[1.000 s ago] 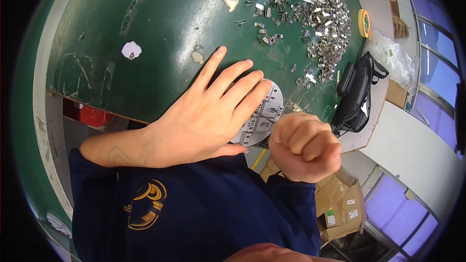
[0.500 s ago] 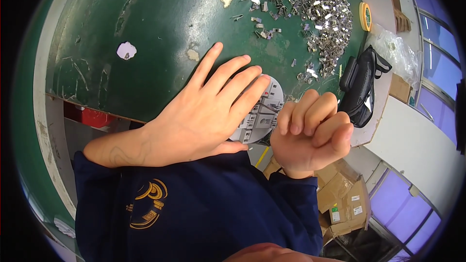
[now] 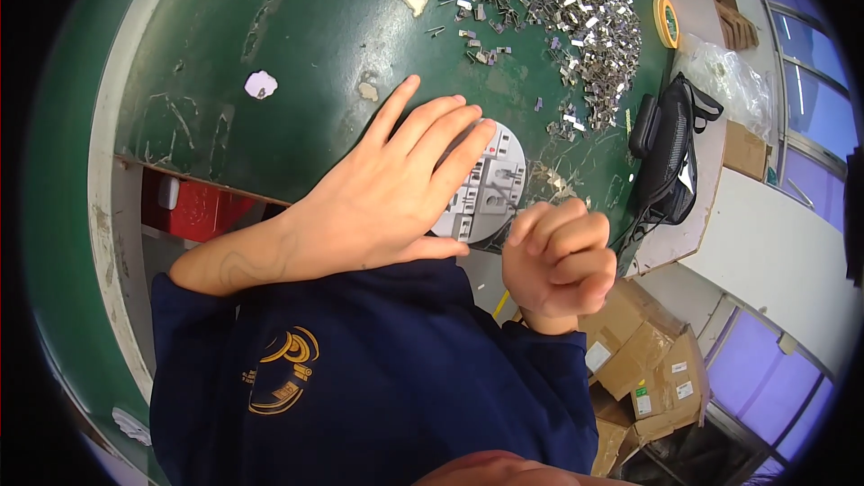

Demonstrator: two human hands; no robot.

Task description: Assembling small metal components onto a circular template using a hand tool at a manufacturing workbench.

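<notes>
A round grey plate [image 3: 498, 182] with slots and raised blocks lies at the near edge of the green table. Over its left part rests my left hand [image 3: 382, 171], fingers stretched out and spread, the thumb by the plate's near edge. My right hand [image 3: 560, 261] is beside the plate's right edge, its fingers curled closed. What it holds, if anything, is hidden by the fingers. Toward the far right of the table lies a heap of small bent metal clips [image 3: 598, 31], with several scattered loose at its left side.
A black mesh pouch [image 3: 670, 157] and a yellow tape roll [image 3: 666, 22] lie along the right edge, near a clear plastic bag [image 3: 724, 81]. Cardboard boxes [image 3: 661, 378] stand below at the right. A red object [image 3: 198, 210] shows under the table's left side.
The view has shifted slightly. My right hand has turned a little and its fingers have curled in more. My left hand stays spread over the plate.
</notes>
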